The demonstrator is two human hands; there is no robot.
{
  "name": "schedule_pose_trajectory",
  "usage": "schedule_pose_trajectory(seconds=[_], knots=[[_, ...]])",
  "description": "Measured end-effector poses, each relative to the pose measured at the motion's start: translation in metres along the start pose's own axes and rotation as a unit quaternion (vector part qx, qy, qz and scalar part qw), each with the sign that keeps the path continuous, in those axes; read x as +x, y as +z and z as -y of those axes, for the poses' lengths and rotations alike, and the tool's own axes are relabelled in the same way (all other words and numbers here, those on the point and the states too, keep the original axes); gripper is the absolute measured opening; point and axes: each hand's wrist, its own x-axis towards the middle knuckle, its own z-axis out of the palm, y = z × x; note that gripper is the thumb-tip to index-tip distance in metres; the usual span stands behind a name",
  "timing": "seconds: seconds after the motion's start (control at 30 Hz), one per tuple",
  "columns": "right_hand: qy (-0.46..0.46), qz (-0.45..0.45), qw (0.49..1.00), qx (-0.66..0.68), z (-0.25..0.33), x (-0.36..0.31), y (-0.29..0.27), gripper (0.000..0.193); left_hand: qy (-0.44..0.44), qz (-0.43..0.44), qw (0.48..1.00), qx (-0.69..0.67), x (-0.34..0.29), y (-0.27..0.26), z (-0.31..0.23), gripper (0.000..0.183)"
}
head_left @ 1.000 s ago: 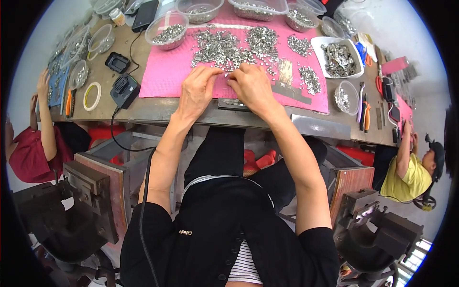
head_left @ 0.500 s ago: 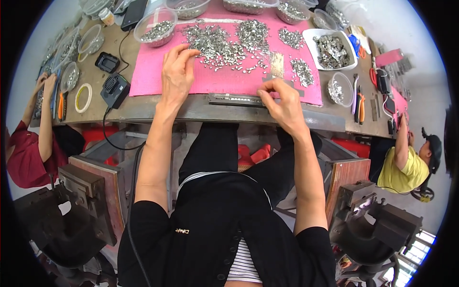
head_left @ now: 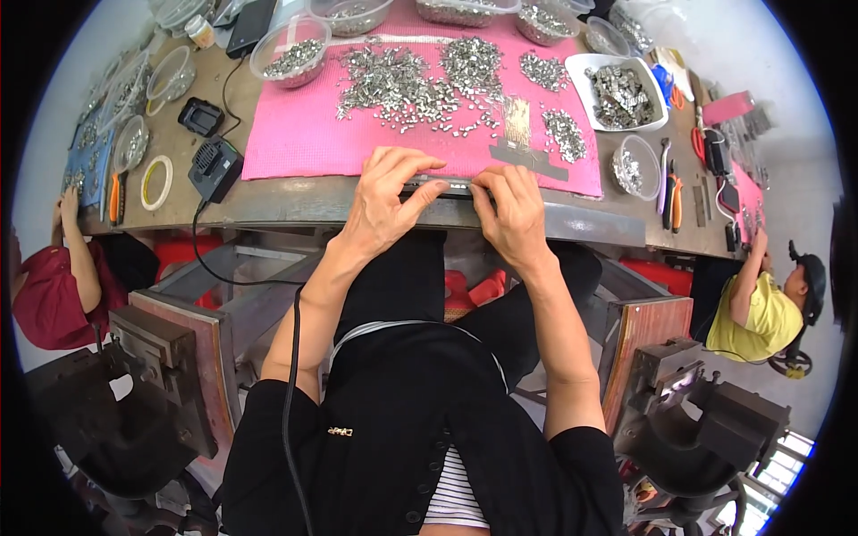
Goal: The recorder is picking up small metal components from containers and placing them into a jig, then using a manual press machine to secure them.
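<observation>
A narrow dark metal bar lies along the bench's front edge, with small silvery pieces in its slot. Over its left part is my left hand, thumb and forefinger apart, the thumb tip at the bar; any tiny piece there is too small to make out. My right hand pinches the bar's right part, hiding that end. Beyond both hands, heaps of small silvery metal pieces lie on a pink ribbed mat. A flat grey metal plate and a pale gold patch sit right of the heaps.
Clear tubs of metal parts line the back. Right stand a white tray, a small tub and orange-handled pliers. Left are a black charger, a tape roll and a cable. Co-workers sit at both sides.
My left hand has come from the heap toward me and to the right, down to the bar. My right hand has shifted slightly left and nearer along the bar, uncovering the grey plate.
</observation>
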Motion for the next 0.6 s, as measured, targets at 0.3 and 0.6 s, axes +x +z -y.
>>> schedule_pose_trajectory(seconds=[0.3, 0.6], knots=[[-0.07, 0.012, 0.996, -0.049, -0.002, 0.003, -0.003, 0.02, 0.036, 0.002, 0.999, 0.017, -0.002, 0.002, -0.005, 0.031], [-0.087, 0.069, 0.993, -0.043, -0.001, 0.004, -0.016, 0.018, 0.004, -0.09, 0.993, 0.078, 0.038, 0.005, 0.005, 0.012]])
